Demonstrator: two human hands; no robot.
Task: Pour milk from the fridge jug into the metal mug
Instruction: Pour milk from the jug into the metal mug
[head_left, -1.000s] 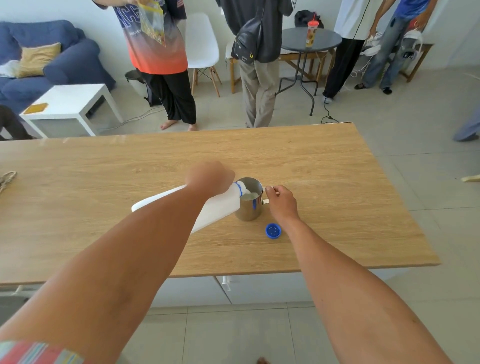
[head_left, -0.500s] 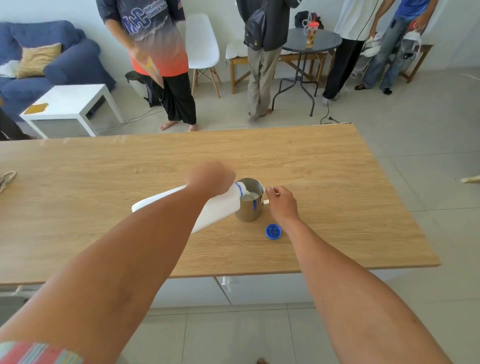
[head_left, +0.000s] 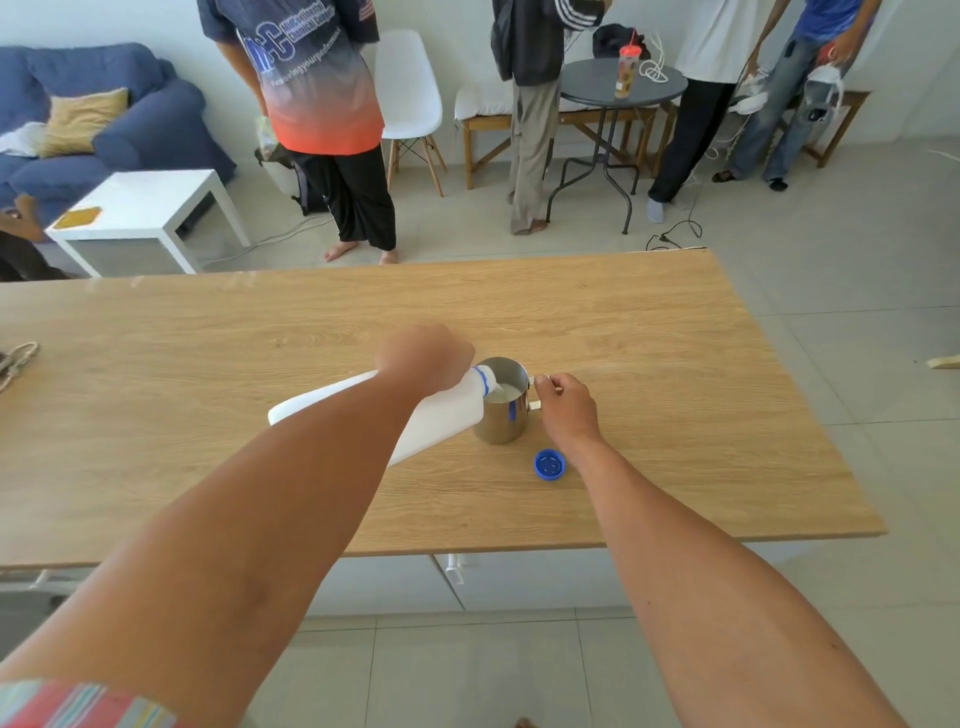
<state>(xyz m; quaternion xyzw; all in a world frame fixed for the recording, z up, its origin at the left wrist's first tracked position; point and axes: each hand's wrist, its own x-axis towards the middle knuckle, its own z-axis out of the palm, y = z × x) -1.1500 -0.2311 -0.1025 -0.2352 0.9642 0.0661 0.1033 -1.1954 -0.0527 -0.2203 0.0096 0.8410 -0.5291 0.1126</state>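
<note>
My left hand (head_left: 423, 358) grips a white plastic milk jug (head_left: 441, 415), tipped on its side with its blue-ringed mouth over the rim of the metal mug (head_left: 501, 421). Milk runs from the mouth into the mug, and white milk shows inside. The mug stands upright on the wooden table (head_left: 675, 415). On the mug's right side, my right hand (head_left: 566, 408) pinches its handle. The jug's blue cap (head_left: 549, 464) lies open side up on the table just in front of the mug.
A loop of rope (head_left: 15, 358) lies at the table's left edge. Beyond the table stand several people, a white side table (head_left: 150, 208), a blue sofa (head_left: 130, 119), a white chair (head_left: 410, 88) and a round dark table (head_left: 623, 85) carrying a cup.
Both hands, the jug and the mug have stayed in place while the milk keeps flowing. The people behind the table have shifted.
</note>
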